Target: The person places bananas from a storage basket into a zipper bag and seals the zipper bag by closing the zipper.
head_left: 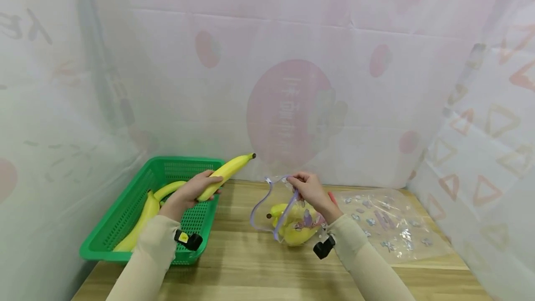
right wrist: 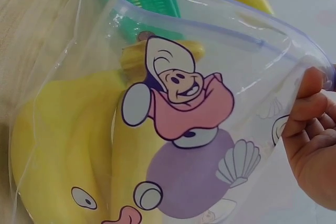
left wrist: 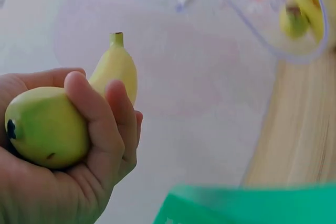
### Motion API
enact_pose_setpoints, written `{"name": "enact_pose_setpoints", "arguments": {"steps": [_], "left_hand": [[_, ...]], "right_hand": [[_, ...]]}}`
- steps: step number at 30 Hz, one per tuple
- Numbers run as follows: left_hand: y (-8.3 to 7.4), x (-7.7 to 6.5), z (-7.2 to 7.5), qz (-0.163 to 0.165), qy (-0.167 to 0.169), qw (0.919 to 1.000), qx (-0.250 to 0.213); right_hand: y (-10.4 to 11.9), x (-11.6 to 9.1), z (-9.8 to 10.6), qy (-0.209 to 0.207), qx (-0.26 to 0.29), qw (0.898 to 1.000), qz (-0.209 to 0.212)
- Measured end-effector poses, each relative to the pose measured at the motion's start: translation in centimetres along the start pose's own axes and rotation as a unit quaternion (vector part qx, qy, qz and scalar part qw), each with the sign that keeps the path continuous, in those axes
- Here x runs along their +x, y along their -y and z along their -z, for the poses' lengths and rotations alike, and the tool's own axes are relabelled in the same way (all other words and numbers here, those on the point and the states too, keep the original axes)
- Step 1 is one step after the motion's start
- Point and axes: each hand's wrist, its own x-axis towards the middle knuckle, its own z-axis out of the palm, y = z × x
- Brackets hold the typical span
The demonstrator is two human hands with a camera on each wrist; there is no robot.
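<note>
My left hand (head_left: 196,188) grips a yellow banana (head_left: 229,171) above the right rim of the basket; its stem points up and to the right. In the left wrist view the fingers wrap round the banana (left wrist: 52,127), whose blunt greenish end faces the camera. My right hand (head_left: 311,190) pinches the purple-edged mouth of a clear zip bag (head_left: 274,208), which gapes toward the left. Bananas (right wrist: 63,140) lie inside the bag, seen through its cartoon-printed film in the right wrist view. The held banana is outside the bag, apart from its mouth.
A green plastic basket (head_left: 94,246) stands on the left of the wooden table (head_left: 246,271), with more bananas (head_left: 142,222) in it. To the right lies another flat, printed clear bag (head_left: 388,226). Printed white sheeting (head_left: 292,27) closes off the back and both sides.
</note>
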Motion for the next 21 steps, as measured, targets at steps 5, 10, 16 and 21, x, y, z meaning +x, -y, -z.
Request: {"name": "enact_pose_setpoints", "arguments": {"steps": [5,10,16,21], "left_hand": [[-0.3,-0.8,-1.4,-0.020,0.034,0.9992,-0.012],[0.1,-1.4,-2.7,-0.021,0.062,0.9977,-0.018],[0.5,-1.5,-3.9,-0.005,0.086,0.9963,0.003],[0.8,-1.4,-5.0,0.003,0.102,0.9948,0.006]], "right_hand": [[0.0,0.1,-0.3,-0.008,0.001,1.000,0.009],[-0.1,0.3,-0.3,-0.004,-0.001,1.000,0.009],[0.0,0.6,-0.3,-0.009,-0.002,1.000,0.006],[0.3,0.7,-0.3,-0.014,-0.014,1.000,0.009]]}}
